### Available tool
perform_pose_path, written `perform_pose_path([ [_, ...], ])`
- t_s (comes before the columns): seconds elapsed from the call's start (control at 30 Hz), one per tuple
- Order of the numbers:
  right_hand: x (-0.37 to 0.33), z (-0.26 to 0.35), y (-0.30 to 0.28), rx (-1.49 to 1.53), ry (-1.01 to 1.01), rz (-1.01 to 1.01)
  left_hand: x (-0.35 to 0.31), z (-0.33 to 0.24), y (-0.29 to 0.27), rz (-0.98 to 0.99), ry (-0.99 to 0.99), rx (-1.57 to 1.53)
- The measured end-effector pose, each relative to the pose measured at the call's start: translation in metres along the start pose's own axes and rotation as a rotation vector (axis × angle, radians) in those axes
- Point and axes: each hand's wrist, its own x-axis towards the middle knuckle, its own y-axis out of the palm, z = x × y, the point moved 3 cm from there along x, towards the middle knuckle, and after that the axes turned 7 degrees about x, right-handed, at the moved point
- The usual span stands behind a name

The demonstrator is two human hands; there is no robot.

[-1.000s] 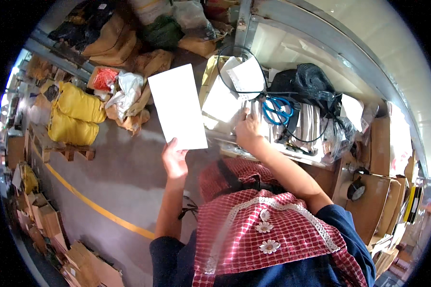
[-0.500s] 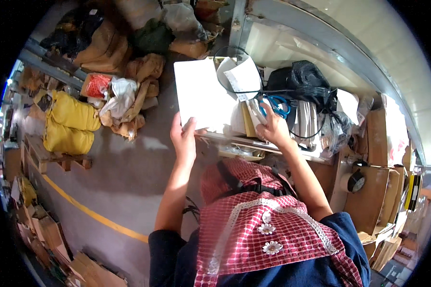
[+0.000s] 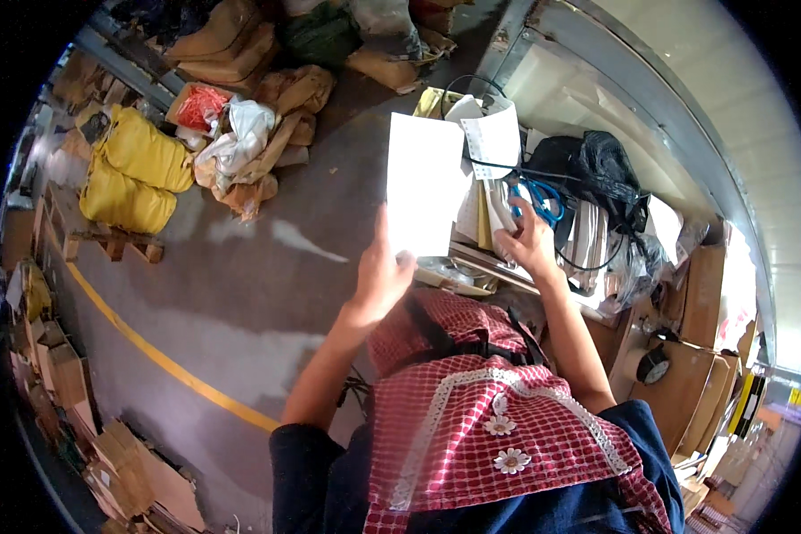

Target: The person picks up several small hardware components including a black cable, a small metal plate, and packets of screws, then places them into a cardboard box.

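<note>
Holding the sheet near its lower left corner, your left hand had a narrow grip, with the thumb across the front. A second earlier the sheet leaned to the left beside the papers; now it stood almost straight up and down in view, and its right side hid part of them. It had also come nearer to your right hand.

That hand had shifted too. Earlier it lay on the papers to the left of the blue loops; now it was just below them, the thumb and forefinger a little apart. Whether its grip had hold of any paper, I could not tell.

The view had turned slightly, so the tabletop sat farther right than before. The folders and the black bag had kept their places on it, to the right of the loops.
</note>
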Motion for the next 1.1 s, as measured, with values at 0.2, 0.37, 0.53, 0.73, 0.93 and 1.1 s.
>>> perform_pose_path([
  [0.2, 0.001, -0.016, 0.014, -0.133, -0.21, -0.097, 0.013, -0.032, -0.002, -0.114, 0.273, 0.198],
  [0.37, 0.002, -0.018, 0.015, -0.134, -0.154, -0.065, 0.008, -0.031, 0.006, 0.202, -0.009, -0.058],
  [0.53, -0.001, -0.019, 0.019, -0.145, -0.237, -0.119, -0.009, -0.025, -0.003, 0.256, -0.333, -0.34],
  [0.73, -0.004, -0.017, 0.017, -0.121, -0.289, -0.192, -0.011, -0.021, -0.025, 0.176, -0.446, -0.194],
  [0.93, -0.001, -0.02, 0.02, -0.123, -0.289, -0.152, -0.023, 0.022, -0.006, 0.391, -0.34, 0.016],
  [1.1, -0.001, -0.02, 0.018, -0.083, -0.305, -0.187, -0.005, 0.028, 0.002, 0.392, -0.368, 0.141],
])
